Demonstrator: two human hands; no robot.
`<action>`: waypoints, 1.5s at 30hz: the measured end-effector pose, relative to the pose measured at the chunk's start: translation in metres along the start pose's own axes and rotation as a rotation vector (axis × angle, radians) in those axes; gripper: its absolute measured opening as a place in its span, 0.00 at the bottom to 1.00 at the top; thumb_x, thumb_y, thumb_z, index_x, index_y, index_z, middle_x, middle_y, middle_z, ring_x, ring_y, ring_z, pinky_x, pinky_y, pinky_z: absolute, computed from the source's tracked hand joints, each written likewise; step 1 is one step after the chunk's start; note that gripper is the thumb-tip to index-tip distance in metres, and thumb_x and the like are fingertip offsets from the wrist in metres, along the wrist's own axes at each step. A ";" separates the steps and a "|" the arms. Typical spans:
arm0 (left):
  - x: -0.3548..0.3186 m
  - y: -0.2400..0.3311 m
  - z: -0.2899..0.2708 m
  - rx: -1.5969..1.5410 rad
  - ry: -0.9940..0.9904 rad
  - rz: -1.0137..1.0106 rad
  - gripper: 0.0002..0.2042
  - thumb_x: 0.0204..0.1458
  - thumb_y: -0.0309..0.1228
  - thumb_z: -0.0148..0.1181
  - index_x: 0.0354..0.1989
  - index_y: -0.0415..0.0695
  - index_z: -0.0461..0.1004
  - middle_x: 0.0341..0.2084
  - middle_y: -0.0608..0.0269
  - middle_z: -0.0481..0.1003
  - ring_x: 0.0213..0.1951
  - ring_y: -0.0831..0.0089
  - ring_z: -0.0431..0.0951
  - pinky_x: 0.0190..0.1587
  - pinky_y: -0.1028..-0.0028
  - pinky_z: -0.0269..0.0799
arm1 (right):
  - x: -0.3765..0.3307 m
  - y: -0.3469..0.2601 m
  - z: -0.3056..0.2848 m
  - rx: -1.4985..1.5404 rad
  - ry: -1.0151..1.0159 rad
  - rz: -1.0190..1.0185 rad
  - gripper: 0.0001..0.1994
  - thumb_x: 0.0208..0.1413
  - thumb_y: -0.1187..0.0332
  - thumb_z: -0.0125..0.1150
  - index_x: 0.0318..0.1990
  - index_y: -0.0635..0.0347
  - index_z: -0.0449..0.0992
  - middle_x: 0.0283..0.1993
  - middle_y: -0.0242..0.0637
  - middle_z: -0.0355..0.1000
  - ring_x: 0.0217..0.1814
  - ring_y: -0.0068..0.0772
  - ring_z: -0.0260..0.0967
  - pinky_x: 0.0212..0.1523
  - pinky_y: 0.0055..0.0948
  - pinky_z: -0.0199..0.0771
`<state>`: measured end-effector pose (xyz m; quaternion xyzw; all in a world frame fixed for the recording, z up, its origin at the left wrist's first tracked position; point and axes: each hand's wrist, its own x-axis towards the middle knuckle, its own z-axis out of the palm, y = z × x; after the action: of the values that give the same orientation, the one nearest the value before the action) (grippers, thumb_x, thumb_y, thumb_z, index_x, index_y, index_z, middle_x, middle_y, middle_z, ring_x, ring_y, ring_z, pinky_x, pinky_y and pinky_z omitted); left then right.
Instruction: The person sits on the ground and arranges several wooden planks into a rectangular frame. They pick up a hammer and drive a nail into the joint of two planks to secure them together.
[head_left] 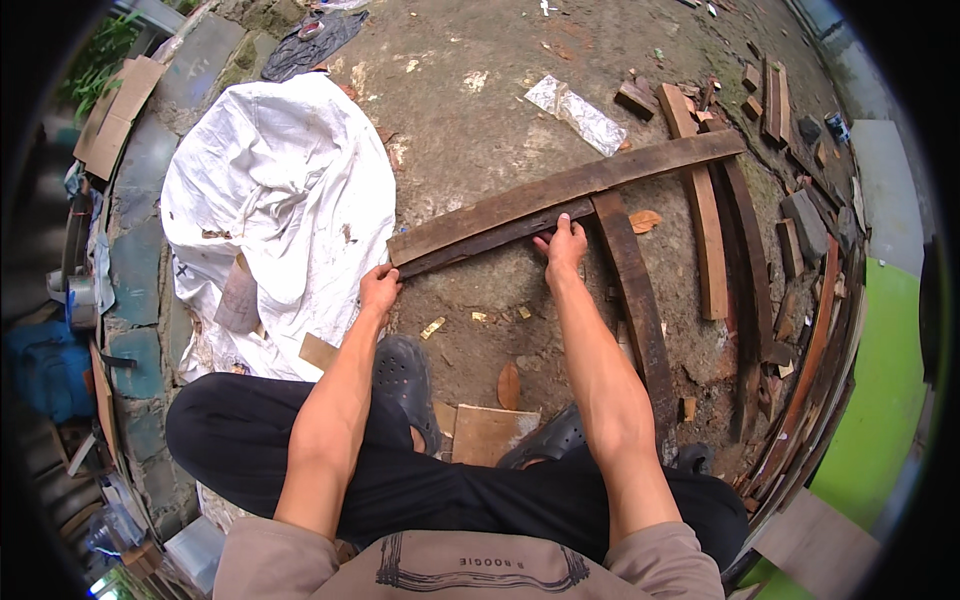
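A long brown wooden plank (500, 205) lies slanting across the ground in front of me. Along its near edge runs a shorter, darker wooden strip (470, 249). My left hand (378, 291) is closed on the strip's left end, beside the plank's end. Farther right, my right hand (563, 246) grips the same strip near its other end, thumb on top and fingers partly hidden below. Just right of that hand, a dark board (633, 290) reaches toward me from under the long plank. A lighter board (708, 240) also passes beneath the plank.
A white sack (285, 160) is spread at the left beside a block wall (135, 260). Clear plastic wrapping (577, 114) lies beyond the plank. Wood offcuts (800, 220) and stacked strips line the right, before a green panel (890, 370). A flat board piece (490, 433) sits between my shoes.
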<state>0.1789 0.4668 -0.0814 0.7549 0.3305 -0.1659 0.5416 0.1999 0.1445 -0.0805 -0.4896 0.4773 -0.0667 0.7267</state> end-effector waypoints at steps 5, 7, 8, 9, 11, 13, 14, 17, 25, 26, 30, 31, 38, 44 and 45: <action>0.002 0.012 -0.003 0.102 -0.087 0.022 0.18 0.59 0.24 0.58 0.56 0.31 0.71 0.51 0.50 0.74 0.48 0.66 0.77 0.49 0.71 0.79 | 0.035 -0.001 -0.022 0.090 -0.028 -0.028 0.23 0.64 0.61 0.58 0.57 0.73 0.68 0.52 0.47 0.68 0.47 0.36 0.71 0.35 0.33 0.86; 0.000 0.012 -0.008 0.095 -0.126 0.029 0.18 0.58 0.23 0.59 0.56 0.29 0.71 0.49 0.51 0.75 0.46 0.67 0.77 0.48 0.72 0.79 | 0.037 -0.003 -0.027 0.133 -0.066 -0.026 0.21 0.64 0.62 0.59 0.55 0.74 0.68 0.52 0.47 0.68 0.47 0.36 0.72 0.36 0.33 0.86; -0.002 0.012 -0.009 0.107 -0.120 0.034 0.18 0.58 0.23 0.60 0.56 0.29 0.71 0.48 0.51 0.75 0.44 0.68 0.78 0.47 0.73 0.78 | 0.036 -0.001 -0.025 0.140 -0.061 -0.024 0.21 0.64 0.62 0.59 0.54 0.74 0.69 0.51 0.47 0.68 0.47 0.36 0.72 0.35 0.33 0.86; -0.002 0.015 -0.008 0.120 -0.117 0.045 0.18 0.57 0.23 0.60 0.55 0.28 0.71 0.47 0.52 0.76 0.43 0.69 0.78 0.46 0.74 0.78 | 0.037 -0.001 -0.024 0.152 -0.054 -0.026 0.20 0.64 0.63 0.59 0.53 0.74 0.69 0.51 0.47 0.69 0.47 0.36 0.72 0.35 0.33 0.87; 0.002 0.010 -0.011 0.101 -0.090 0.057 0.17 0.56 0.23 0.62 0.53 0.30 0.74 0.42 0.55 0.78 0.39 0.72 0.79 0.42 0.75 0.77 | 0.037 0.001 -0.019 0.166 -0.045 -0.036 0.19 0.64 0.63 0.58 0.51 0.74 0.70 0.49 0.46 0.70 0.45 0.36 0.73 0.35 0.34 0.87; 0.000 0.008 -0.009 0.058 -0.075 0.063 0.17 0.55 0.23 0.62 0.53 0.29 0.74 0.42 0.55 0.78 0.38 0.72 0.78 0.42 0.75 0.77 | 0.036 0.001 -0.022 0.181 -0.050 -0.030 0.16 0.64 0.63 0.58 0.48 0.69 0.71 0.44 0.41 0.71 0.43 0.33 0.73 0.36 0.35 0.86; -0.001 0.007 -0.007 0.036 -0.068 0.067 0.18 0.55 0.23 0.62 0.53 0.29 0.73 0.42 0.54 0.78 0.38 0.71 0.78 0.42 0.75 0.77 | 0.036 0.000 -0.024 0.187 -0.050 -0.014 0.13 0.65 0.63 0.57 0.46 0.65 0.73 0.41 0.37 0.72 0.42 0.31 0.72 0.38 0.36 0.85; -0.002 0.005 -0.012 0.061 -0.057 0.030 0.18 0.56 0.23 0.63 0.54 0.27 0.72 0.41 0.54 0.78 0.36 0.72 0.78 0.40 0.75 0.76 | 0.027 -0.004 -0.025 0.200 -0.067 -0.009 0.14 0.64 0.63 0.58 0.49 0.66 0.73 0.43 0.38 0.73 0.43 0.31 0.73 0.39 0.35 0.85; 0.003 0.008 -0.013 0.048 -0.103 -0.021 0.19 0.56 0.23 0.63 0.55 0.30 0.72 0.40 0.57 0.77 0.33 0.75 0.76 0.36 0.77 0.74 | 0.033 -0.005 -0.021 0.203 -0.041 -0.036 0.16 0.64 0.66 0.58 0.53 0.68 0.70 0.46 0.38 0.74 0.45 0.32 0.73 0.39 0.34 0.81; 0.004 0.008 -0.013 0.049 -0.096 -0.016 0.18 0.55 0.22 0.63 0.54 0.30 0.73 0.38 0.58 0.77 0.31 0.76 0.75 0.34 0.78 0.73 | 0.031 -0.007 -0.020 0.201 -0.012 -0.022 0.18 0.64 0.66 0.58 0.56 0.68 0.69 0.49 0.41 0.73 0.46 0.33 0.73 0.40 0.34 0.81; 0.012 0.013 -0.017 0.010 -0.116 -0.053 0.18 0.57 0.24 0.60 0.55 0.30 0.72 0.37 0.58 0.77 0.32 0.74 0.76 0.35 0.79 0.74 | 0.031 -0.010 -0.021 0.210 -0.029 -0.010 0.23 0.63 0.68 0.58 0.61 0.71 0.64 0.53 0.46 0.73 0.48 0.36 0.74 0.39 0.35 0.83; 0.018 0.014 -0.025 0.020 -0.179 -0.040 0.19 0.57 0.26 0.60 0.55 0.30 0.72 0.40 0.55 0.78 0.37 0.71 0.78 0.38 0.76 0.76 | 0.032 -0.011 -0.020 0.216 -0.040 0.001 0.23 0.63 0.68 0.59 0.62 0.71 0.63 0.54 0.47 0.72 0.49 0.37 0.74 0.41 0.36 0.83; -0.006 0.023 -0.028 0.682 -0.263 0.425 0.24 0.43 0.32 0.74 0.49 0.37 0.76 0.37 0.55 0.81 0.38 0.67 0.81 0.45 0.70 0.76 | 0.030 -0.020 -0.024 0.183 0.017 0.050 0.28 0.64 0.67 0.58 0.65 0.73 0.58 0.62 0.53 0.63 0.59 0.47 0.69 0.51 0.46 0.83; 0.002 0.018 -0.043 0.691 -0.240 0.579 0.23 0.41 0.35 0.76 0.45 0.40 0.77 0.24 0.59 0.77 0.29 0.69 0.77 0.36 0.68 0.73 | 0.032 -0.016 -0.023 0.224 -0.049 0.051 0.28 0.65 0.68 0.57 0.66 0.75 0.56 0.61 0.51 0.64 0.58 0.45 0.69 0.53 0.48 0.81; 0.002 0.014 -0.042 0.661 -0.237 0.614 0.22 0.42 0.35 0.75 0.45 0.40 0.77 0.24 0.60 0.76 0.29 0.69 0.77 0.36 0.68 0.73 | 0.035 -0.014 -0.026 0.210 -0.066 0.046 0.27 0.65 0.67 0.57 0.65 0.75 0.57 0.61 0.50 0.64 0.58 0.45 0.69 0.53 0.48 0.82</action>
<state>0.1857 0.5039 -0.0574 0.9258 -0.0430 -0.1791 0.3301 0.2044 0.1007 -0.0936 -0.4015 0.4548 -0.0835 0.7905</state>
